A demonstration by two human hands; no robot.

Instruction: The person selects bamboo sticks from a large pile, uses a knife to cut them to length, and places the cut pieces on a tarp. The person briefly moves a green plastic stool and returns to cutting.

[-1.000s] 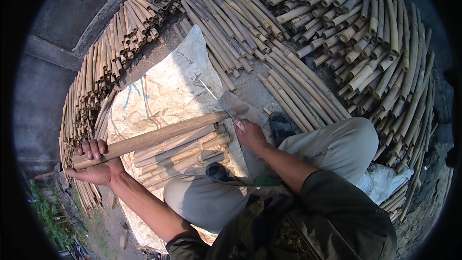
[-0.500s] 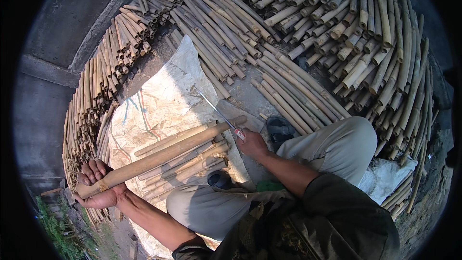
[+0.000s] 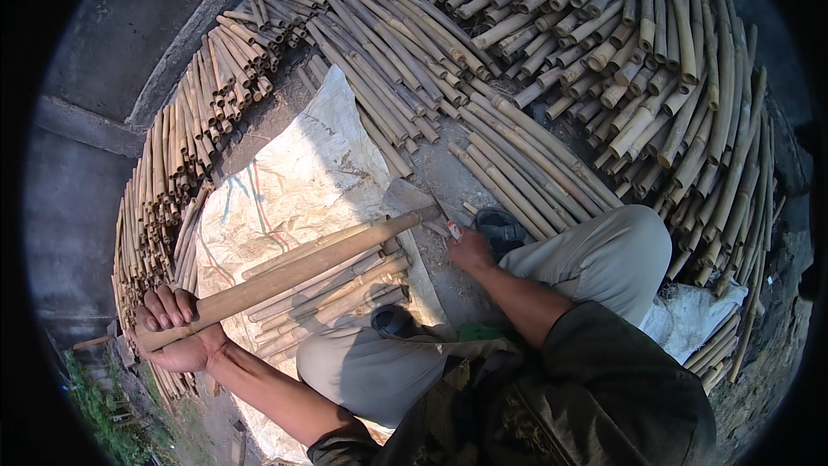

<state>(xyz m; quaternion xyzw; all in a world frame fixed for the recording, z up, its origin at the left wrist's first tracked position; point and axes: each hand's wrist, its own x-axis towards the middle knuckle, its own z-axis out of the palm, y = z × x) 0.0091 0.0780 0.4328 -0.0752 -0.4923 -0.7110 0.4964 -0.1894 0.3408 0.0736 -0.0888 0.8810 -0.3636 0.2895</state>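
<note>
My left hand [image 3: 172, 328] wraps around the near-left end of a thick bamboo pole [image 3: 293, 278]. The pole slants up to the right in front of my knees, its far end reaching past the short bamboo pieces. My right hand [image 3: 470, 250] is closed on the red-and-white handle of a long, thin-bladed knife [image 3: 454, 229]. The blade shows only as a narrow strip beside the pole's far end; whether it touches the bamboo I cannot tell. Below the pole, several cut bamboo pieces [image 3: 345, 300] lie side by side on a white woven sheet [image 3: 302, 164].
Large stacks of bamboo poles rise at the right [image 3: 638, 86] and along the left [image 3: 164, 181]. More poles [image 3: 509, 160] lie on the ground ahead. My sandalled foot [image 3: 500, 229] is beside my right hand. A grey wall [image 3: 82, 181] stands at the left.
My right hand has shifted slightly right and down, and the knife blade has swung from pointing far left to a foreshortened line by the pole's end. The left hand still grips the pole.
</note>
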